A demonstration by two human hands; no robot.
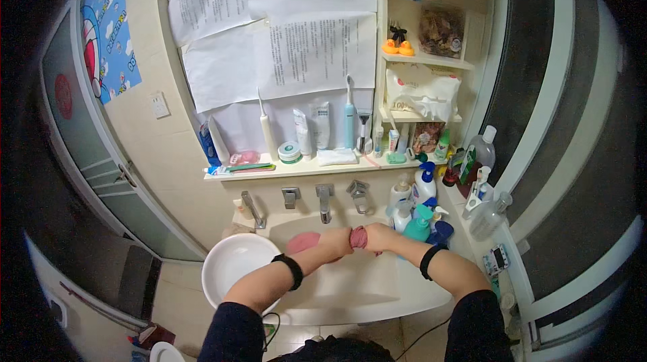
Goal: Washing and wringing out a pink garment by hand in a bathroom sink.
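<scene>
A twisted pink cloth (pixel 359 237) is stretched between my two hands above the white sink basin (pixel 354 286). My left hand (pixel 335 242) grips one end of it, and my right hand (pixel 380 237) grips the other. Another pink piece (pixel 303 242), which may be part of the same cloth, lies just beyond my left wrist over the basin. Behind my hands a chrome faucet spout (pixel 325 210) sticks out of the wall. Each forearm wears a black band. The fingertips are partly hidden by the cloth and the backs of the hands.
A white round washbasin (pixel 233 267) rests at the sink's left edge. Pump bottles, one a teal bottle (pixel 418 224), crowd the right back corner. Above the taps a white shelf (pixel 303 173) holds toothbrushes, tubes and a jar. A clear bottle (pixel 489 220) stands on the right ledge.
</scene>
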